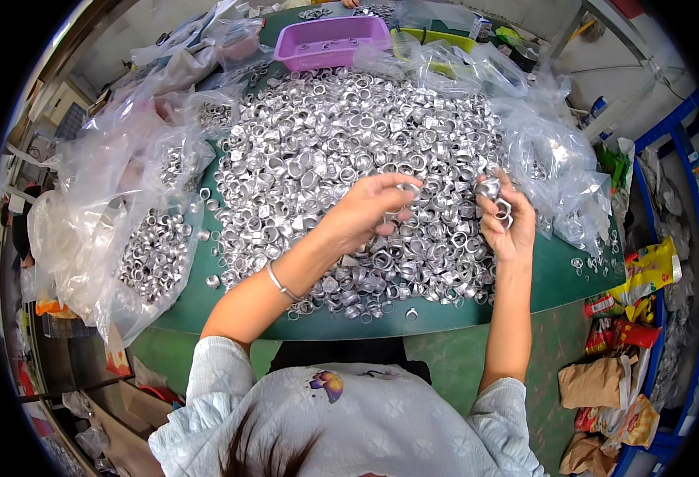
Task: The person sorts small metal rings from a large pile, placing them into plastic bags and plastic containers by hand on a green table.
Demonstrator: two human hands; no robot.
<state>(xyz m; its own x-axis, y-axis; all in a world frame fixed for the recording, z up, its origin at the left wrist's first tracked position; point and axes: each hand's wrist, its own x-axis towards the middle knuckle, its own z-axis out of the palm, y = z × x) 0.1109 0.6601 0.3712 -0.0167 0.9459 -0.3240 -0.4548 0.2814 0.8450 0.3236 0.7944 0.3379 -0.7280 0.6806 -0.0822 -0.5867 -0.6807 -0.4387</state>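
Note:
A wide heap of silvery metal rings (302,135) covers the middle of the green table (270,322). Above its centre my left hand (369,211) pinches one ring (409,189) between thumb and fingertips, the other fingers curled. My right hand (510,219) is raised over the heap's right side, its fingers closed around a few silvery rings (502,208); the palm hides part of them. The two hands are apart. A lone ring (411,315) lies near the table's front edge, in front of the heap.
Clear plastic bags with rings (154,254) lie at the left; another clear bag (560,159) is at the right. A purple basin (333,41) and a yellow-green basin (437,38) stand behind the heap. A blue shelf frame (687,262) rises at the right.

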